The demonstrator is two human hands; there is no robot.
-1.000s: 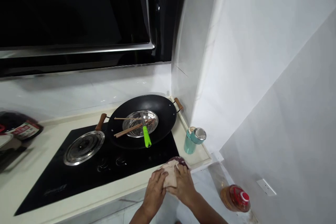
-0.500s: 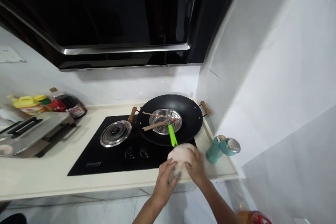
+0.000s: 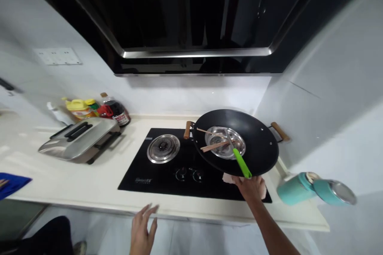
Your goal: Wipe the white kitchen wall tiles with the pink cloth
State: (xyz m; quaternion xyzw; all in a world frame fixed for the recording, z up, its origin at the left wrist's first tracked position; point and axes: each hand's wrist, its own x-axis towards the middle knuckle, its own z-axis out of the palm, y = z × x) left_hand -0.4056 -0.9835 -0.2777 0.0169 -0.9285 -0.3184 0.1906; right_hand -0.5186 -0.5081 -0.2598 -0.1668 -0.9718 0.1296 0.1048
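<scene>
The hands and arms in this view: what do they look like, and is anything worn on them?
Both are ordinary human hands, with no gloves. The left hand shows no ring; the right hand is partly hidden, so rings there can't be ruled out. The right forearm shows no sleeve, watch or bracelet.

The right hand (image 3: 251, 186) lay on a pale cloth (image 3: 228, 178) at the near rim of the black wok (image 3: 260, 143), over the hob (image 3: 140, 173). The left hand (image 3: 142, 229) hung apart from it, fingers loosely spread, near the front edge of the counter (image 3: 98, 175). Inside the wok sat a metal bowl (image 3: 214, 140), crossed by chopsticks (image 3: 214, 146) and a green-handled tool (image 3: 241, 163). A burner (image 3: 163, 148) showed left of the wok; a teal flask (image 3: 296, 189), its lid flipped open, was at the right.
</scene>
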